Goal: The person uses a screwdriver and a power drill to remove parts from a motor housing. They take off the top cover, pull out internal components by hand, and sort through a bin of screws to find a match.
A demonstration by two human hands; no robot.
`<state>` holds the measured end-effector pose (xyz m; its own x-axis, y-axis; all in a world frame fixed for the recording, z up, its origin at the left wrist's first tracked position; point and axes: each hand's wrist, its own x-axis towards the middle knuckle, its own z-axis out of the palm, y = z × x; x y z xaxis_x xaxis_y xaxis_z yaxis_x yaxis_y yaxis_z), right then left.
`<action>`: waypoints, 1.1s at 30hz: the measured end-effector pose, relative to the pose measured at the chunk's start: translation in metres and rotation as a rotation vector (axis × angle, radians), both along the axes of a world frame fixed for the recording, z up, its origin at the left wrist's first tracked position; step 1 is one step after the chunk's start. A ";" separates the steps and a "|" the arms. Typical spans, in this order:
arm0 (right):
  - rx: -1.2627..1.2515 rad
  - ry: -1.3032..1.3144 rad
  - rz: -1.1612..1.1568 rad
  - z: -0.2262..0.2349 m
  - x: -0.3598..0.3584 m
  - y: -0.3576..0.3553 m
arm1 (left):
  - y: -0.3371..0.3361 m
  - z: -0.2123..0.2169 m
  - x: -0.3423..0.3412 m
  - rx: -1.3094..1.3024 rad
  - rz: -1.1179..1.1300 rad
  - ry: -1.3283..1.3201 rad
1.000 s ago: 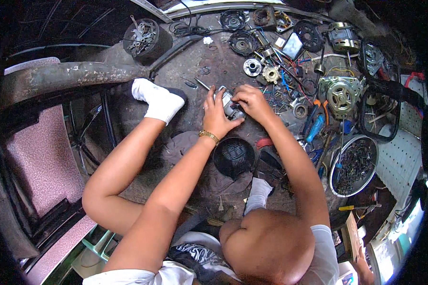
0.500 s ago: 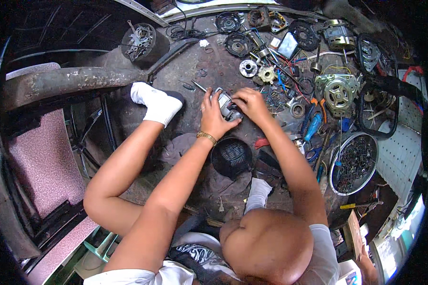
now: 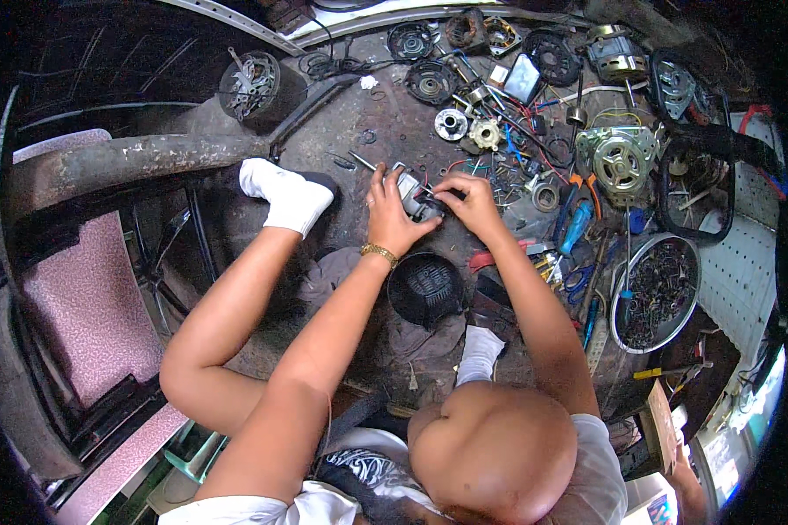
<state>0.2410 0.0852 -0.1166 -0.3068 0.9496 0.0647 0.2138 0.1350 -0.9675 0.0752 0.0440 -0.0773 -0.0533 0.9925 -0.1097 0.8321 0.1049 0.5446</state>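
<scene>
My left hand [image 3: 392, 214] wraps round a small silver electric motor [image 3: 409, 185] and holds it just above the work surface. A thin metal shaft [image 3: 362, 160] sticks out beyond that hand, toward the far left. Close by on the right, my right hand [image 3: 471, 201] has its thumb and fingers pinched together at the motor's dark end. What lies in that pinch is too small to make out. A black round bowl-shaped part [image 3: 425, 289] with slots stands below the motor, on a grey cloth [image 3: 429, 341].
Motor housings [image 3: 622, 164], gears [image 3: 485, 133] and wires crowd the far right. Pliers [image 3: 578, 206], a blue-handled tool [image 3: 578, 229] and a round tray of screws [image 3: 693, 311] lie rightward. A metal can of parts [image 3: 293, 87] stands far left. My socked foot [image 3: 284, 199] rests left.
My right hand has shifted slightly right and nearer, its fingers still pinched by the motor. The left hand keeps its hold. The whole view has shifted a little.
</scene>
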 end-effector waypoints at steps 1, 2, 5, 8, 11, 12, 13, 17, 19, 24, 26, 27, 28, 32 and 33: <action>-0.017 0.009 0.016 0.000 0.001 0.001 | 0.001 0.000 0.001 0.008 -0.002 -0.009; -0.022 -0.009 0.017 0.002 0.000 0.002 | 0.001 0.000 -0.001 0.015 -0.002 -0.016; -0.033 -0.024 0.013 0.004 -0.003 0.003 | 0.000 -0.001 -0.003 0.024 -0.010 -0.018; -0.057 0.038 -0.006 -0.001 -0.001 0.003 | 0.001 -0.003 -0.002 0.051 -0.019 -0.013; -0.107 0.067 -0.014 -0.002 -0.004 0.003 | 0.000 -0.005 -0.004 0.079 -0.018 0.010; -0.117 0.077 -0.007 -0.001 -0.006 0.003 | -0.001 -0.005 -0.005 0.079 -0.013 0.011; -0.127 0.087 -0.001 -0.001 -0.007 0.003 | -0.002 -0.006 -0.007 0.079 -0.009 0.012; -0.087 0.126 0.019 -0.009 -0.007 0.006 | -0.002 -0.010 -0.002 0.132 0.009 -0.036; -0.101 0.157 0.041 -0.012 -0.011 0.009 | -0.004 -0.012 -0.003 0.113 0.021 -0.072; -0.182 0.210 0.134 -0.017 -0.033 0.028 | -0.010 -0.023 -0.012 0.171 0.116 -0.148; -0.299 0.287 0.223 -0.017 -0.036 0.031 | -0.011 -0.024 -0.011 0.174 0.134 -0.144; -0.382 0.285 0.221 -0.017 -0.037 0.031 | -0.010 -0.024 -0.008 0.176 0.120 -0.127; -0.465 0.283 0.219 -0.017 -0.037 0.032 | -0.009 -0.025 -0.005 0.178 0.106 -0.110; -0.349 -0.015 -0.161 -0.013 -0.042 0.026 | -0.006 -0.024 0.004 0.173 0.177 -0.124; -0.224 -0.080 -0.234 -0.015 -0.036 0.023 | -0.003 -0.024 0.007 0.162 0.154 -0.082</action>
<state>0.2053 0.1086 -0.1313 -0.0746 0.9827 -0.1692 0.2900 -0.1410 -0.9466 0.0823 0.0405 -0.1008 -0.2026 0.9784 0.0402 0.7654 0.1326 0.6297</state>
